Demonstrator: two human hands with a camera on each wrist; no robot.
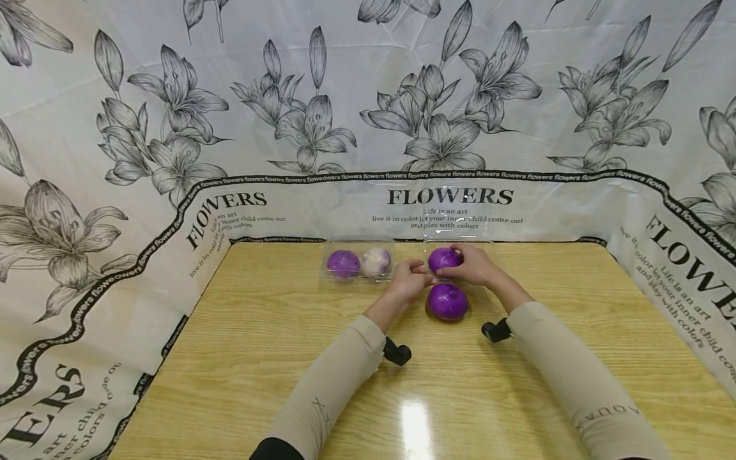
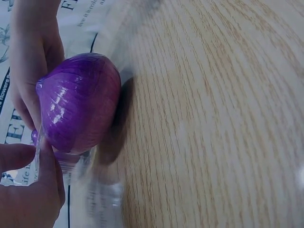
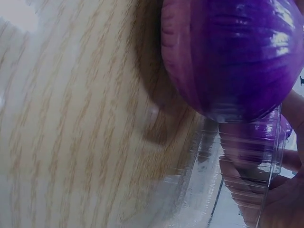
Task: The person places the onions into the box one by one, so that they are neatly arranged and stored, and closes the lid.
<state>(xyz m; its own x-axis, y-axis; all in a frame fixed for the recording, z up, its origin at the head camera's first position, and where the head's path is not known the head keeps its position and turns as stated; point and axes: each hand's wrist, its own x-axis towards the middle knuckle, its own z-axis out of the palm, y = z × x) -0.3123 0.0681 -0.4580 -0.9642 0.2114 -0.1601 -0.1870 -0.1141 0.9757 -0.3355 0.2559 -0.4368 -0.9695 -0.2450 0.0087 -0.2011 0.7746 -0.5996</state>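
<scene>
My right hand [image 1: 476,264] grips a shiny purple onion [image 1: 441,260] at the open clear plastic box [image 3: 204,190], its thumb and fingers on either side of the onion. The box's clear lid [image 1: 458,207] stands raised behind. At the box's near left corner is my left hand [image 1: 408,281]; in the left wrist view its thumb and fingers pinch the thin clear rim. A second purple onion [image 1: 448,302] sits on the table just in front of the box, untouched by either hand. It hides part of the box in both wrist views.
Left of my hands, another clear plastic box [image 1: 358,279] holds a purple onion [image 1: 343,264] and a whitish, purple-patched round vegetable [image 1: 375,261]. The wood-grain table [image 1: 259,358] ends at a flower-printed cloth [image 1: 322,211] along the back and sides. Dark wrist-camera mounts [image 1: 397,352] hang under both forearms.
</scene>
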